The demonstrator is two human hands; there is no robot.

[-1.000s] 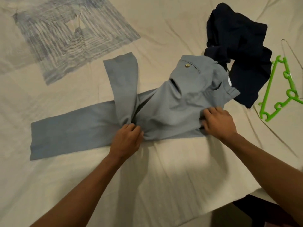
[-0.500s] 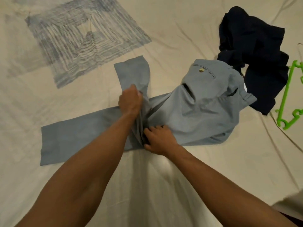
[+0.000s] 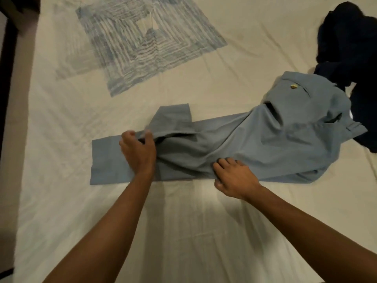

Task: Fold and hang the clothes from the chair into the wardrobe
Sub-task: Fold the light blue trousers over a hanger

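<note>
Trousers (image 3: 255, 144), grey-blue, lie spread across the bed (image 3: 183, 231) at centre frame, waistband toward 2 o'clock, legs running toward 9 o'clock with one leg doubled back. They look light, soft and limp, so they should crease where pressed and slide easily; the hems and waistband seem the best places to hold. At 9 o'clock the left hand (image 3: 138, 152) pinches a fold of leg cloth. The right hand (image 3: 234, 178) rests loosely spread on the fabric's near edge. A dark garment (image 3: 350, 43) is heaped at 2 o'clock.
</note>
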